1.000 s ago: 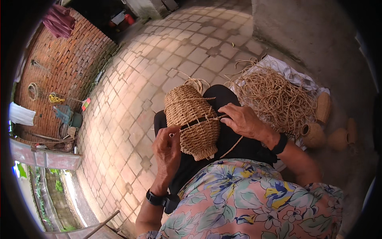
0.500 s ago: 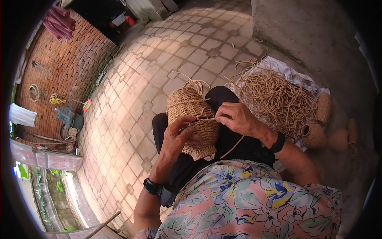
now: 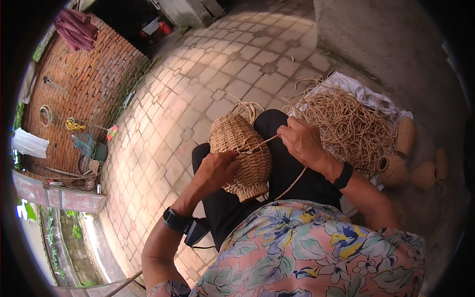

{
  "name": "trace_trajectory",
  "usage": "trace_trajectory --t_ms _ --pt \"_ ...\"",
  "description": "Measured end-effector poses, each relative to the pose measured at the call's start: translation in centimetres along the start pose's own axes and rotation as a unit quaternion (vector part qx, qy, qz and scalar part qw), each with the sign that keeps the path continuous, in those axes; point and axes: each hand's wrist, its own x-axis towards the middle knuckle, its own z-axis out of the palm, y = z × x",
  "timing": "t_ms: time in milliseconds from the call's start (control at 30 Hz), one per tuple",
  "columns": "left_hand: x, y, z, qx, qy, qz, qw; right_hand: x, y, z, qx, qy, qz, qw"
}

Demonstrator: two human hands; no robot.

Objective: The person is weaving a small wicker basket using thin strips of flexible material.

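Observation:
A tan woven basket (image 3: 243, 133) lies tilted across my dark-trousered lap, its narrow rimmed end toward me. My left hand (image 3: 217, 171) is closed against the basket's left side, its fingertips partly hidden. To the right of the basket, my right hand (image 3: 303, 141) is closed in a pinch on a twisted cord (image 3: 261, 144), which runs taut from the basket's side. The cord's length below my right hand hangs down over my thigh. Loose cord ends (image 3: 246, 106) stick out beyond the far end of the basket.
A big tangle of cord (image 3: 351, 119) lies on a white sheet (image 3: 354, 85) to the right. Several small woven vessels (image 3: 393, 170) stand beside it, near a concrete wall (image 3: 376, 34). Paving tiles (image 3: 163, 128) cover the ground; a brick wall (image 3: 74, 74) rises at left.
My right hand has drawn back slightly up and right, stretching the cord from the basket. My left hand has turned and closed against the basket's side; its elbow has swung outward.

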Motion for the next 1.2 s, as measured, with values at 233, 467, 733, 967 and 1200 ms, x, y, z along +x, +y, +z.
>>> trace_trajectory --t_ms 233,467,733,967,1200 --pt "0.2 -1.8 1.0 -0.359 -0.011 -0.089 0.929 2.5 -1.7 -1.0 0.761 -0.026 0.208 0.615" --pt "-1.3 -3.8 2.7 -0.433 0.071 -0.038 0.898 2.7 0.7 -3.6 0.741 0.000 0.231 0.631" --pt "-1.3 -5.4 8.6 -0.456 0.169 0.045 0.873 1.0 1.7 -0.8 0.393 0.006 0.205 0.896" --pt "-1.2 -5.1 8.5 -0.444 0.166 0.039 0.880 0.7 -3.1 1.3 0.661 -0.098 0.343 0.660" --pt "-0.8 -6.4 9.2 -0.401 0.183 0.061 0.896 0.8 -5.6 3.8 0.572 -0.061 0.401 0.713"
